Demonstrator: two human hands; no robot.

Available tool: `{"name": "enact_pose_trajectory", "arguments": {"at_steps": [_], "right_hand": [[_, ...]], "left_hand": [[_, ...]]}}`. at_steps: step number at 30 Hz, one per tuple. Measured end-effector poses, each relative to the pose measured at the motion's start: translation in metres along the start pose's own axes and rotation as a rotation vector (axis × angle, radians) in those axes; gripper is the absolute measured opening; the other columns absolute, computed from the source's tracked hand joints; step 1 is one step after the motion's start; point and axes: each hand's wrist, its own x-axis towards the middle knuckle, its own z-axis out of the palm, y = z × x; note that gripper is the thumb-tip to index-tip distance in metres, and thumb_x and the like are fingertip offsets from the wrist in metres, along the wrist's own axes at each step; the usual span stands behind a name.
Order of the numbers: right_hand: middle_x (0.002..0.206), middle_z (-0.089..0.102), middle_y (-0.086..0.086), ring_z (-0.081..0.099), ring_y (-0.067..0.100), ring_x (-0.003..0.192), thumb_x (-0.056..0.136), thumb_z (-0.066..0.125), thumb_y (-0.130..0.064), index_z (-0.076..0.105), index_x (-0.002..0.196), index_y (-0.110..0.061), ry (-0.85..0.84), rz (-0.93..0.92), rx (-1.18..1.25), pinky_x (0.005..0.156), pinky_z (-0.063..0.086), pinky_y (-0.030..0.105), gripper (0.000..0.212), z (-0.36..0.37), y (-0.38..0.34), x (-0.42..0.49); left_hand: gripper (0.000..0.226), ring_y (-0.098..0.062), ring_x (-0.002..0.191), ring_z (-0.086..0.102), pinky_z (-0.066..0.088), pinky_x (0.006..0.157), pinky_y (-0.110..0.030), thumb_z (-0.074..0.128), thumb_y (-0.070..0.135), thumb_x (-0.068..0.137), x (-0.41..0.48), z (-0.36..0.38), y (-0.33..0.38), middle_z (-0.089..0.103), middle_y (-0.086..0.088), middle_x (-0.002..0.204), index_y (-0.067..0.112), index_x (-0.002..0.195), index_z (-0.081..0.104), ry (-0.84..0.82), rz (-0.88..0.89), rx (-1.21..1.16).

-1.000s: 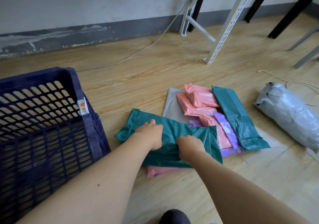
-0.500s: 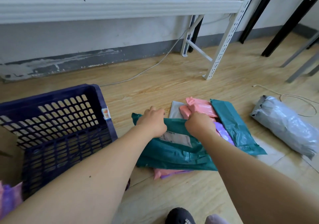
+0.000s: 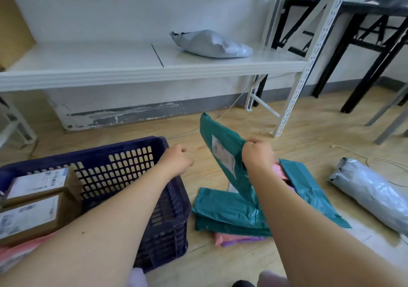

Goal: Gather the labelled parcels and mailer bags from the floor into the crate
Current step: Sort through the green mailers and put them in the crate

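While the fingers of the right hand (image 3: 258,154) grip the labelled green mailer bag (image 3: 223,141), held tilted above the pile of mailers (image 3: 229,216) on the floor (image 3: 309,136) beside the crate (image 3: 163,220), the left hand (image 3: 176,159) hovers over the crate's corner, fingers curled, holding nothing.

A teal mailer bag (image 3: 223,152) with a white label is standing tilted above the floor, its edge gripped by the right hand (image 3: 257,156). Two more teal bags (image 3: 225,211) are lying below, over a pink bag (image 3: 219,239) and seemingly a purple bag (image 3: 242,240). The dark blue crate (image 3: 110,148) beside them is holding two labelled brown boxes (image 3: 35,198).
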Motion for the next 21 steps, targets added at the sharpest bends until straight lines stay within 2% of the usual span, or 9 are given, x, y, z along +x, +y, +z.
{"name": "enact_pose_trajectory", "arguments": {"at_steps": [3,5,8,11,13,15,17,19,21], "right_hand": [[0.056,0.047,0.003,0.04,0.02,0.054,0.076,0.032,0.005,0.059,0.061,-0.018,-0.035,0.072,0.306,0.056,0.031,0.029,0.039,0.012,-0.021,-0.012],[0.054,0.043,0.004,0.036,0.017,0.048,0.079,0.03,0.007,0.058,0.061,-0.017,-0.081,0.107,0.427,0.05,0.029,0.027,0.041,0.021,-0.036,-0.019],[0.055,0.04,0.003,0.033,0.014,0.044,0.083,0.03,0.007,0.054,0.062,-0.015,-0.173,0.15,0.552,0.046,0.029,0.023,0.039,0.033,-0.054,-0.027],[0.054,0.039,0.001,0.03,0.011,0.038,0.084,0.031,0.007,0.047,0.061,-0.014,-0.295,0.221,0.647,0.044,0.027,0.022,0.036,0.048,-0.064,-0.036],[0.052,0.036,-0.001,0.027,0.011,0.037,0.085,0.03,0.007,0.044,0.059,-0.014,-0.368,0.253,0.678,0.043,0.026,0.021,0.036,0.061,-0.066,-0.04],[0.052,0.036,-0.001,0.025,0.011,0.037,0.085,0.03,0.007,0.043,0.059,-0.013,-0.418,0.268,0.665,0.043,0.027,0.02,0.035,0.074,-0.065,-0.042],[0.054,0.037,0.001,0.027,0.012,0.037,0.085,0.031,0.007,0.043,0.062,-0.012,-0.45,0.279,0.586,0.041,0.03,0.019,0.032,0.087,-0.065,-0.041],[0.058,0.039,0.004,0.031,0.014,0.043,0.087,0.032,0.008,0.043,0.064,-0.011,-0.484,0.237,0.408,0.044,0.035,0.022,0.031,0.098,-0.06,-0.036],[0.068,0.044,0.005,0.042,0.018,0.054,0.091,0.038,0.004,0.042,0.066,-0.014,-0.544,0.133,0.199,0.053,0.041,0.025,0.031,0.112,-0.051,-0.029]], "left_hand": [[0.055,-0.026,0.129,0.042,0.035,0.1,-0.029,0.049,0.035,0.096,-0.008,-0.015,-0.012,0.038,-0.011,0.148,0.006,0.141,0.038,0.007,-0.079,-0.147],[0.051,-0.026,0.123,0.045,0.036,0.098,-0.031,0.043,0.041,0.098,-0.011,-0.024,-0.018,0.039,-0.013,0.147,0.004,0.133,0.045,0.023,-0.141,-0.274],[0.067,-0.029,0.129,0.042,0.036,0.103,-0.038,0.036,0.054,0.096,-0.011,-0.032,-0.023,0.037,-0.011,0.148,0.008,0.145,0.032,0.024,-0.274,-0.472],[0.08,-0.028,0.122,0.048,0.037,0.105,-0.043,0.031,0.07,0.088,-0.013,-0.04,-0.031,0.049,-0.011,0.135,0.009,0.14,0.04,-0.096,-0.406,-0.754],[0.082,-0.027,0.118,0.053,0.039,0.104,-0.046,0.026,0.075,0.085,-0.011,-0.043,-0.036,0.053,-0.011,0.135,0.012,0.135,0.046,-0.21,-0.402,-0.989],[0.073,-0.026,0.102,0.061,0.048,0.089,-0.043,0.028,0.071,0.088,-0.01,-0.048,-0.04,0.06,-0.012,0.126,0.013,0.125,0.055,-0.191,-0.399,-1.127],[0.058,-0.027,0.091,0.066,0.053,0.075,-0.04,0.048,0.06,0.088,-0.004,-0.054,-0.052,0.066,-0.014,0.115,0.011,0.118,0.059,-0.099,-0.401,-1.185],[0.053,-0.03,0.092,0.067,0.055,0.078,-0.043,0.068,0.045,0.08,-0.002,-0.06,-0.064,0.068,-0.014,0.111,0.011,0.119,0.061,-0.015,-0.442,-1.17],[0.043,-0.03,0.09,0.066,0.052,0.088,-0.047,0.068,0.027,0.082,0.002,-0.068,-0.082,0.068,-0.014,0.108,0.009,0.12,0.061,0.033,-0.473,-1.113]]}}
